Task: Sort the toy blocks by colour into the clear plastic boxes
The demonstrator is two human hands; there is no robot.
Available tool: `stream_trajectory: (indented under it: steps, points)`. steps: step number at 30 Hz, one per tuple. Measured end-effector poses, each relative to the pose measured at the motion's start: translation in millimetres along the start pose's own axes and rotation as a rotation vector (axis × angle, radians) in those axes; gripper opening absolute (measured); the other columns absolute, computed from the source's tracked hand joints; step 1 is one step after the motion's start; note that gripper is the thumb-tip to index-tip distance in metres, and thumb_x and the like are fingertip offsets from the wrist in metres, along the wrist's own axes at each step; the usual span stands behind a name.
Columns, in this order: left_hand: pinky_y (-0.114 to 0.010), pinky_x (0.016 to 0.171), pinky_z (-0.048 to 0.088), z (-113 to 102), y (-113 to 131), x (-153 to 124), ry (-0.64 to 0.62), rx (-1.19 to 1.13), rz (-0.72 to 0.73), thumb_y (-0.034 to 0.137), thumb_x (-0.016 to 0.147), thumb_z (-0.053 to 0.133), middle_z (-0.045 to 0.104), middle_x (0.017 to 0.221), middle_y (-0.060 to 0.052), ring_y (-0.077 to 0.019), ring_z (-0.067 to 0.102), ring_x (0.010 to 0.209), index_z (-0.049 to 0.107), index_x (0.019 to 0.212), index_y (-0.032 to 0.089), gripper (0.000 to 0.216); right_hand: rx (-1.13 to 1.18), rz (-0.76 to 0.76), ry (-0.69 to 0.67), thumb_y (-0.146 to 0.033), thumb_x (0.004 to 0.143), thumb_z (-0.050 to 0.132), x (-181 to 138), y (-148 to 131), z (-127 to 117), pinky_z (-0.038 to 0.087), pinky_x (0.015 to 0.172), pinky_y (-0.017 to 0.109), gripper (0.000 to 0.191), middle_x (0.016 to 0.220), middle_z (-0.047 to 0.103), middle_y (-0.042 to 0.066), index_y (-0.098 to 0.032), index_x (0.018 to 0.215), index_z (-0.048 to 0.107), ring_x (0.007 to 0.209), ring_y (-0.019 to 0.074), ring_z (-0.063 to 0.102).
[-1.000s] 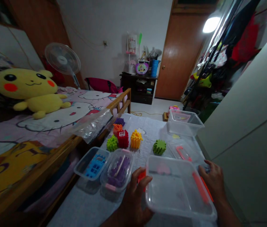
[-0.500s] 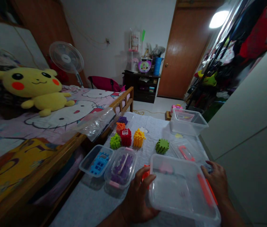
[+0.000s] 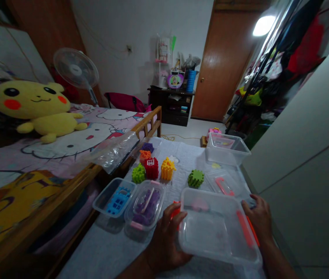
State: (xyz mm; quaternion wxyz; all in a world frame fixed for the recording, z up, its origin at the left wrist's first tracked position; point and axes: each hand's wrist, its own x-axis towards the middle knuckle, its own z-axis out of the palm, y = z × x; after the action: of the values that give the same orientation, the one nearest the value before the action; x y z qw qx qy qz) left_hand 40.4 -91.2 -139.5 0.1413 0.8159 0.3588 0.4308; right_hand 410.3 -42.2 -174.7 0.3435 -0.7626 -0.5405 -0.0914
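I hold a clear plastic container [image 3: 217, 228] with orange side clips between both hands near the table's front edge. My left hand [image 3: 166, 240] wraps its left side, thumb over the rim beside an orange clip. My right hand [image 3: 256, 219] grips its right side by the other clip. The container looks empty apart from a faint pink patch near its far wall.
Left of it stand a lidded tub of purple blocks [image 3: 145, 203] and an open tub with a blue block piece [image 3: 115, 197]. Green, red, orange, yellow and purple block clusters [image 3: 153, 168] sit further back. A lid [image 3: 222, 182] and another clear tub [image 3: 227, 147] lie beyond. A bed [image 3: 51, 155] borders the left.
The view shifted slightly; both hands keep hold of the clear container, which stays in about the same place.
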Motion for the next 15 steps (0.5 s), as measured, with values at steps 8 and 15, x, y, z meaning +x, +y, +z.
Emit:
stream_trajectory:
  steps: [8,15]
  points:
    - [-0.054,0.1,0.046,-2,-3,0,-0.013,-0.002,-0.013,0.045,0.068,0.074,0.036,0.141,-0.019,-0.0395,0.043,0.131,0.026,0.143,0.025,0.091,0.006,0.028,-0.058,-0.047,0.078,0.044,-2,-7,-4,0.045,0.089,0.048,0.048,0.106,0.061,0.018,-0.013,0.109,0.057,0.1,0.0336,0.057]
    - [-0.053,0.101,0.044,-5,-2,0,-0.012,0.0,-0.008,0.046,0.069,0.075,0.037,0.14,-0.019,-0.0388,0.042,0.131,0.026,0.144,0.023,0.093,-0.029,0.099,-0.118,-0.052,0.08,0.043,-3,-17,-7,0.044,0.089,0.049,0.052,0.112,0.062,0.019,-0.014,0.114,0.058,0.102,0.0346,0.056]
